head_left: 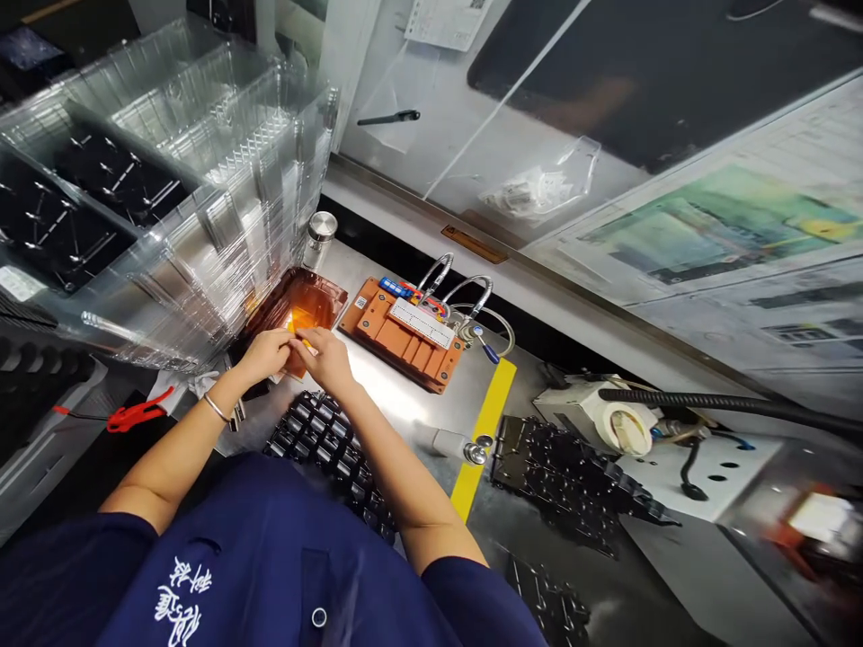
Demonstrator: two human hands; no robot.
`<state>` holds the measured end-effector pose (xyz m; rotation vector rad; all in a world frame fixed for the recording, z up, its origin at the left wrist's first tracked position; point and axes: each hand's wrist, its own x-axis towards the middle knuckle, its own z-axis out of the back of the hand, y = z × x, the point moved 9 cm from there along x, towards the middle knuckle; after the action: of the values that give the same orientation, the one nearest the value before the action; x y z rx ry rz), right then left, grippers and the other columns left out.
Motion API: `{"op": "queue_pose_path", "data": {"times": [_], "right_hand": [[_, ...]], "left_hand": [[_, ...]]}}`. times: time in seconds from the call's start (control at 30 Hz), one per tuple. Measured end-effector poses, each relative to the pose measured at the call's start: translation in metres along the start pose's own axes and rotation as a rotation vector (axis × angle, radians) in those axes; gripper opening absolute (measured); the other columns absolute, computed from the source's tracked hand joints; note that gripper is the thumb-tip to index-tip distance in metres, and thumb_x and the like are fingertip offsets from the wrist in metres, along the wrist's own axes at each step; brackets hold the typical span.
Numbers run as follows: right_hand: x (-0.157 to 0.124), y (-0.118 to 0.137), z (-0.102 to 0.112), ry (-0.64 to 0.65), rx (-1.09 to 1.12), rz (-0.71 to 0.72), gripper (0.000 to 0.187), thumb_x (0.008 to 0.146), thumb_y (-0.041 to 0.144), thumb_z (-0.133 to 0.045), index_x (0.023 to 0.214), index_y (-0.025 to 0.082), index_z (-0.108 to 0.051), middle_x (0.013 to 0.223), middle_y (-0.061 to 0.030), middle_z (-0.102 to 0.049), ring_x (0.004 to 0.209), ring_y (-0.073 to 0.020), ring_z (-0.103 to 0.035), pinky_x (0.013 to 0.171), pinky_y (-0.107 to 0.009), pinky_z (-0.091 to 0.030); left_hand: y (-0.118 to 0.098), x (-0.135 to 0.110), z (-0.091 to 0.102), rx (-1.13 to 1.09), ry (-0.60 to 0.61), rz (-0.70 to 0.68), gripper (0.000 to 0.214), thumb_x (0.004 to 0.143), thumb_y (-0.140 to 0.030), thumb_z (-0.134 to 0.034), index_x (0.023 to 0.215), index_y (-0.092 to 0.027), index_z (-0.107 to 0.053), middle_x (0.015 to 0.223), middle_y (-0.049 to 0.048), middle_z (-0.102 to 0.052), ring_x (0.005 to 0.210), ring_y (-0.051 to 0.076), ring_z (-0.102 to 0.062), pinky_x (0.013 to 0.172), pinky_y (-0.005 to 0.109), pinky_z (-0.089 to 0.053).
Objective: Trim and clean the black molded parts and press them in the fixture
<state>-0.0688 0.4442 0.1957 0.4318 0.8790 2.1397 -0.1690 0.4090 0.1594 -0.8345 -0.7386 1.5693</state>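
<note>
My left hand (266, 352) and my right hand (328, 357) meet over the near edge of a brown translucent holder (305, 301) that glows orange inside. Both hands have their fingers pinched together around a small part between them, too small to name. A thin bracelet sits on my left wrist. Just below my hands lies a black tray of small dark parts (322, 433).
An orange fixture with tubes and a white strip (404, 334) lies right of my hands. Stacked clear plastic trays (168, 189) tower at the left. A yellow tape line (484, 431), another black parts tray (566, 476), a tape roll (627, 427) and a metal cylinder (321, 235) are nearby.
</note>
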Motion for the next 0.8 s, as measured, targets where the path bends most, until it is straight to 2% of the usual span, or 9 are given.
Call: {"op": "queue_pose_path", "data": {"times": [0.07,0.13,0.27,0.47,0.67,0.8], "right_hand": [[0.001,0.009,0.008,0.113,0.037,0.024,0.021,0.087,0.027,-0.058,0.099,0.02,-0.073,0.093,-0.0079,-0.072,0.085,-0.0197,-0.065,0.078,-0.03,-0.05],[0.001,0.014,0.016,0.214,0.114,0.029,0.017,0.085,0.023,-0.059,0.091,0.019,-0.075,0.084,-0.0047,-0.073,0.075,-0.0166,-0.066,0.071,-0.026,-0.049],[-0.003,0.011,0.03,0.313,0.264,-0.011,0.016,0.08,0.017,-0.06,0.083,0.017,-0.076,0.077,-0.0012,-0.074,0.069,-0.0135,-0.065,0.066,-0.022,-0.048],[-0.009,0.005,0.031,0.338,0.332,-0.084,0.016,0.075,0.026,-0.066,0.084,0.016,-0.076,0.077,-0.0013,-0.074,0.07,-0.0143,-0.065,0.066,-0.024,-0.05],[-0.012,0.012,0.031,0.378,0.231,-0.035,0.021,0.078,0.016,-0.055,0.079,0.016,-0.076,0.069,0.0016,-0.072,0.062,-0.0108,-0.06,0.061,-0.021,-0.046],[-0.016,0.009,0.033,0.454,0.296,-0.05,0.021,0.079,0.029,-0.061,0.081,0.015,-0.076,0.068,0.0009,-0.071,0.06,-0.0102,-0.058,0.057,-0.02,-0.044]], "left_hand": [[-0.023,-0.005,-0.002,0.122,0.083,-0.155,0.023,0.079,-0.011,-0.045,0.073,-0.017,-0.067,0.077,0.0057,-0.065,0.076,0.018,-0.061,0.075,0.03,-0.048],[-0.038,-0.01,-0.004,0.127,0.168,-0.251,0.025,0.082,-0.013,-0.045,0.073,-0.018,-0.067,0.075,0.0045,-0.064,0.074,0.017,-0.06,0.073,0.028,-0.047],[-0.057,-0.015,-0.005,0.058,0.249,-0.351,0.024,0.088,-0.021,-0.047,0.076,-0.019,-0.068,0.075,0.003,-0.065,0.073,0.015,-0.061,0.071,0.025,-0.046],[-0.069,-0.017,-0.009,0.08,0.297,-0.357,0.026,0.087,-0.014,-0.045,0.073,-0.018,-0.067,0.074,0.0031,-0.065,0.071,0.015,-0.06,0.071,0.025,-0.046],[-0.071,-0.022,-0.016,0.03,0.335,-0.32,0.022,0.088,-0.018,-0.047,0.078,-0.016,-0.067,0.081,0.0053,-0.067,0.078,0.016,-0.061,0.075,0.027,-0.047],[-0.072,-0.025,-0.018,0.049,0.37,-0.296,0.021,0.087,-0.017,-0.047,0.078,-0.016,-0.066,0.078,0.0046,-0.067,0.075,0.016,-0.06,0.073,0.026,-0.046]]}}
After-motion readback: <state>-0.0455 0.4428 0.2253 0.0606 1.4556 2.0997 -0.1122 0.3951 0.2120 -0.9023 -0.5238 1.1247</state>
